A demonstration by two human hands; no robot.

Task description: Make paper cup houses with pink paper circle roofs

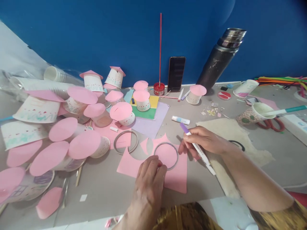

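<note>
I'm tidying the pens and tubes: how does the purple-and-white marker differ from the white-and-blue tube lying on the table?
Pose: the marker is held aslant in the right hand, while the tube lies on the table.
Shape: the marker is longer and slimmer in proportion; the tube is shorter and stubbier.
Colour: the marker is purple at one end; the tube has blue markings.
Both are mostly white.

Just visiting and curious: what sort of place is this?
Most likely a handicraft table: decorated paper cups with pink tops crowd the left, cut pink paper lies under a ring, and the right hand holds a marker.
</note>
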